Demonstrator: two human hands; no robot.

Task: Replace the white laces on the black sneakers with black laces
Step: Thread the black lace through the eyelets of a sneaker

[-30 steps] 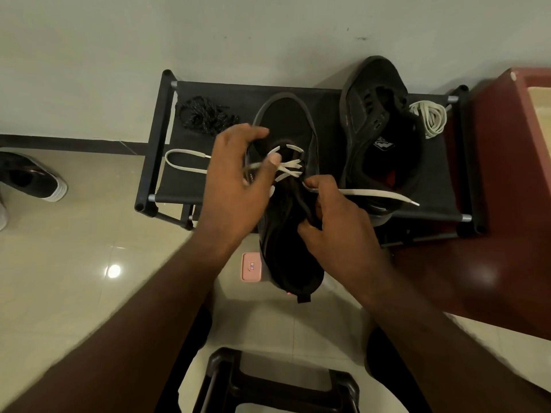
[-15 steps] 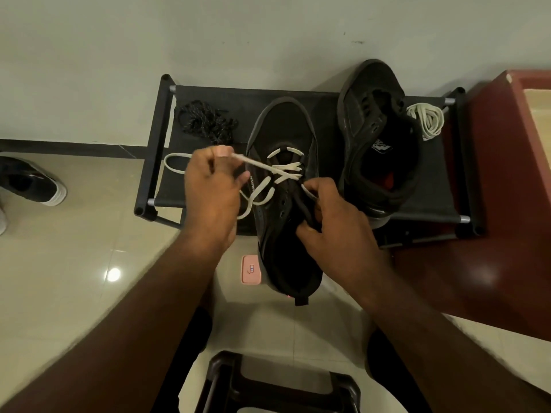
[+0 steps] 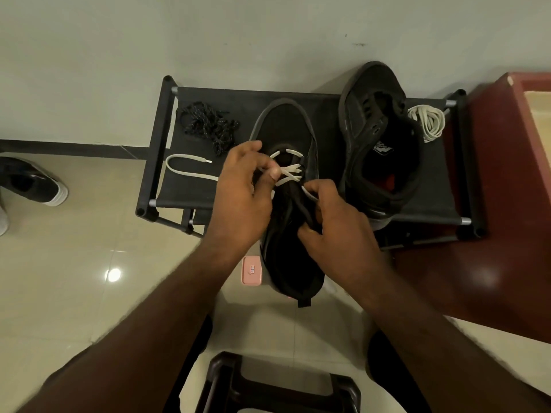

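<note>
A black sneaker (image 3: pixel 284 126) lies toe-away on the black rack (image 3: pixel 158 144), its heel hanging over the front edge. A white lace (image 3: pixel 290 171) crosses its upper eyelets; one loose end (image 3: pixel 185 169) trails left on the rack. My left hand (image 3: pixel 243 192) pinches the white lace at the left eyelets. My right hand (image 3: pixel 337 222) grips the sneaker's tongue and collar, with a bit of lace by its index finger. The second black sneaker (image 3: pixel 378 138), laceless, leans on the wall to the right. Black laces (image 3: pixel 208 123) lie bundled at the rack's back left. A coiled white lace (image 3: pixel 428 122) sits at the back right.
A dark red cabinet (image 3: pixel 507 204) stands right of the rack. A pink box (image 3: pixel 252 271) lies on the tiled floor under the sneaker's heel. A dark stool (image 3: pixel 280 386) is below me. Another shoe (image 3: pixel 32 183) rests on the floor at far left.
The white lace's right end was drawn through, so it no longer lies across the rack to the right. My left hand pulled lace out leftward, then returned to the eyelets.
</note>
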